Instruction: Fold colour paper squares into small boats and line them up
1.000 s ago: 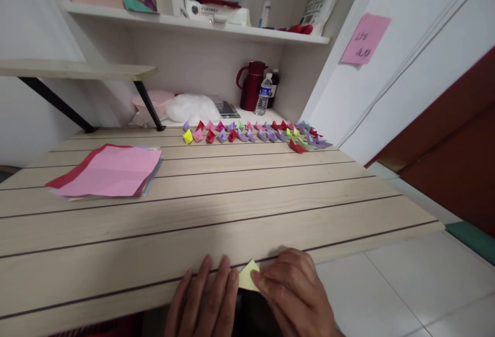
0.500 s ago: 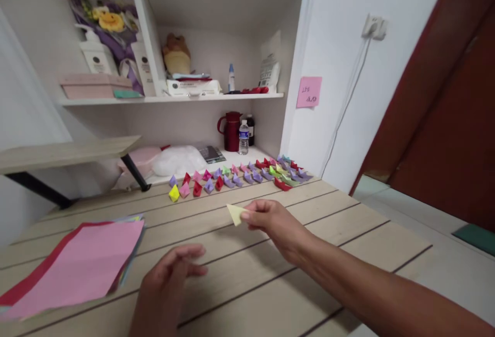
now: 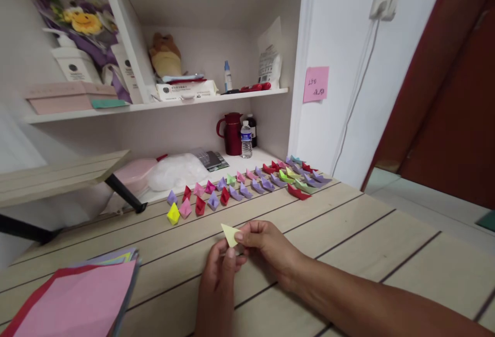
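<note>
I hold a small folded yellow paper piece above the wooden table: right hand pinches one corner, left hand pinches it from below. Two rows of finished paper boats stand behind. I judge this piece part-folded; the paper stack lies unused.

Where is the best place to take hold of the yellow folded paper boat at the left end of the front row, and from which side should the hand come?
Pinch the yellow boat by its upright peak, coming from above. It stands at the row's left end, with the pink boat close on its right, so probably only the top and left side are free. Both hands, left and right, now hold a pale yellow folded paper.
</note>
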